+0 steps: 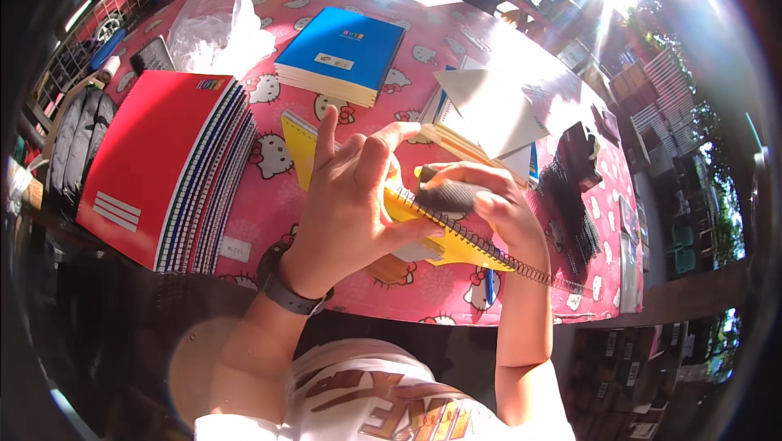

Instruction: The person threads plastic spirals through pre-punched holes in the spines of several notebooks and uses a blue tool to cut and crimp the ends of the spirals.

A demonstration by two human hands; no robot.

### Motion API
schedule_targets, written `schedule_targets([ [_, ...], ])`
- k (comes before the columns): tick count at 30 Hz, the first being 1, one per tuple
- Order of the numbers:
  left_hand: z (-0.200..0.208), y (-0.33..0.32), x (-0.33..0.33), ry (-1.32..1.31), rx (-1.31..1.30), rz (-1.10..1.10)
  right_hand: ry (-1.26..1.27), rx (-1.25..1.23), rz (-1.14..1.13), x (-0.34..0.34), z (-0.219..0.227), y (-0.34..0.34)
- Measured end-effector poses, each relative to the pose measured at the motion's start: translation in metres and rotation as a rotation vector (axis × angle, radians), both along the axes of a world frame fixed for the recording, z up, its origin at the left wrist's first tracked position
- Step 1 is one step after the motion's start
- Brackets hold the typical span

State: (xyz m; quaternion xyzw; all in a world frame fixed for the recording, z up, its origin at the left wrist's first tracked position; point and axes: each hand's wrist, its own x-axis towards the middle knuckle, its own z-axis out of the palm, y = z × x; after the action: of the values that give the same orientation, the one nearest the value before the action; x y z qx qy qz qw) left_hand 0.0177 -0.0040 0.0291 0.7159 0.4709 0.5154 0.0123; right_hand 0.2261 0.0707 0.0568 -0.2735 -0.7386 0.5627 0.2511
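Note:
A yellow notebook (476,252) is tilted up over the table, with a dark wire coil (464,233) running along its edge. The coil's loose end trails off to the right, past my right wrist. My left hand (350,197), with a dark watch on the wrist, holds the notebook by the coil edge; its thumb lies across the front and one finger points up. My right hand (493,197) grips a dark grey ribbed, rounded tool (448,195) with a yellow bit at one end, close against the coil. Its exact kind is unclear.
A tall stack of red spiral notebooks (155,156) stands left, a blue notebook stack (342,50) behind. White sheets (493,111) lie on notebooks at right, near black coils (566,205). A plastic bag (216,26) and blue pen (489,286) rest on the pink tablecloth (269,184).

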Motion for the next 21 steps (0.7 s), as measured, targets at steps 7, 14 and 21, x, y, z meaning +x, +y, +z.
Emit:
schedule_targets([
  [7,-0.018,0.012,-0.044,-0.546,0.067,0.015,0.162,-0.02,0.024,-0.01,0.0,-0.001],
  [14,-0.055,0.025,-0.051,-0.933,-0.174,-0.343,0.34,-0.127,0.141,-0.012,-0.001,-0.003],
  [21,-0.049,0.024,-0.047,-1.034,-0.193,-0.432,0.249,-0.119,0.212,-0.008,-0.001,0.012],
])
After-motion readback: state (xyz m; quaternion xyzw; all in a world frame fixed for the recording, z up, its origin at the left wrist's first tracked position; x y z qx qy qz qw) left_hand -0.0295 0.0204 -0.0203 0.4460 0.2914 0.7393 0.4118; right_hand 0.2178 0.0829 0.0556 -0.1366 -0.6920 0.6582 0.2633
